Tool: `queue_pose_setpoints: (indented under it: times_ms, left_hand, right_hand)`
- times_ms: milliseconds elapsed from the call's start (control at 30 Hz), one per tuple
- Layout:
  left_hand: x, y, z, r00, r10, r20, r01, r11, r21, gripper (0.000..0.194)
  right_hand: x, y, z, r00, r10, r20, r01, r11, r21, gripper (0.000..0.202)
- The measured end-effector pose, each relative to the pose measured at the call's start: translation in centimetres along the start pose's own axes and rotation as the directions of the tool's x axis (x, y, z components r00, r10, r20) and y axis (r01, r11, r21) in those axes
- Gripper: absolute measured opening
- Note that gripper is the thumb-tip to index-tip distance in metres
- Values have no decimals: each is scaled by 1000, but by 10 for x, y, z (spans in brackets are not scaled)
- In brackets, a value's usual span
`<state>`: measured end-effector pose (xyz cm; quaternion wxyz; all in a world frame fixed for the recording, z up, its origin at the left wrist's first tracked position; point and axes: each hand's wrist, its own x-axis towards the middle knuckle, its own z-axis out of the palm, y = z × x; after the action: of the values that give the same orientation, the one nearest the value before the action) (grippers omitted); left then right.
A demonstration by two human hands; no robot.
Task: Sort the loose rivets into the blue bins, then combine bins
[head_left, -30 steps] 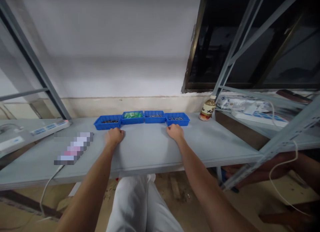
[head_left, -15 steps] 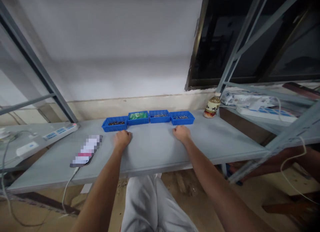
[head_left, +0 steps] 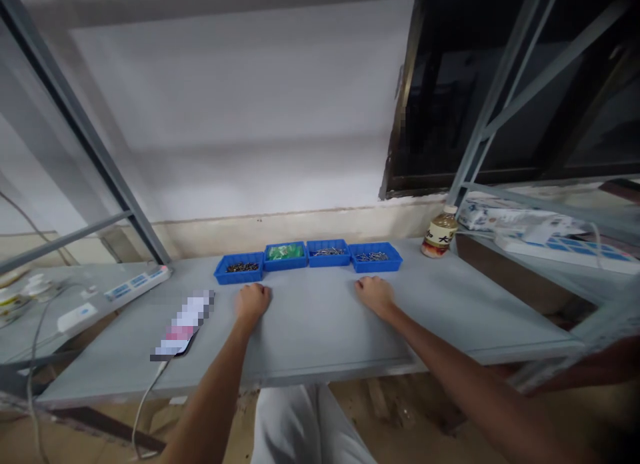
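Observation:
My left hand (head_left: 253, 301) rests on the grey table as a closed fist, just in front of a blue bin (head_left: 239, 277) of small dark brass-coloured hardware. My right hand (head_left: 375, 294) is also curled into a fist on the tabletop, near the rightmost blue bin (head_left: 376, 265) holding thin silver pieces that look like screws. Nothing shows in either hand. Between these two stand a bin with green plastic packets (head_left: 285, 252) and another blue bin (head_left: 329, 260) of silver, screw-like pieces. The four-sided bins form a row along the back edge.
A phone (head_left: 184, 325) with a blurred screen lies at left, a cable plugged into it. Behind it is a power strip (head_left: 137, 284). A labelled bottle (head_left: 440, 232) stands at the back right. Metal frame posts (head_left: 483, 131) rise on both sides, and another power strip (head_left: 565, 241) lies at right.
The head view has tilted up slightly, so the table, bins and hands appear lower and a little further right. Both fists keep their places on the table.

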<state>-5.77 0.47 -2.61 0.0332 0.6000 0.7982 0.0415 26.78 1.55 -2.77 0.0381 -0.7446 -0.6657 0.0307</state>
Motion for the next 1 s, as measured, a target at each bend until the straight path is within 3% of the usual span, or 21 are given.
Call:
queue_pose_setpoints:
  times_ms: [200, 433, 633, 733, 833, 1000]
  left_hand:
    - [1, -3, 6, 1000, -12, -6, 12, 1000, 2, 32]
    - [-3, -1, 0, 999, 14, -30, -14, 1000, -3, 32]
    - [-6, -3, -3, 999, 48, -26, -48, 999, -10, 30]
    - [-6, -8, -1, 994, 95, -52, -95, 995, -10, 29]
    - [-8, -10, 2, 979, 166, -122, -167, 986, -1, 24]
    - [-14, -4, 7, 897, 290, -334, -295, 955, 37, 14]
  right_hand:
    - [3, 1, 3, 1000, -29, -4, 29, 999, -28, 29]
    - [2, 2, 5, 995, -57, -76, 57, 998, -3, 28]
    - [-7, 7, 7, 970, -173, -170, 179, 984, 17, 27]
    - [-13, 5, 7, 927, -283, -247, 297, 955, 23, 28]
    - [-17, 3, 5, 852, -393, -347, 428, 904, 26, 29]
    - [-12, 23, -5, 733, -407, -545, 500, 866, 25, 24]
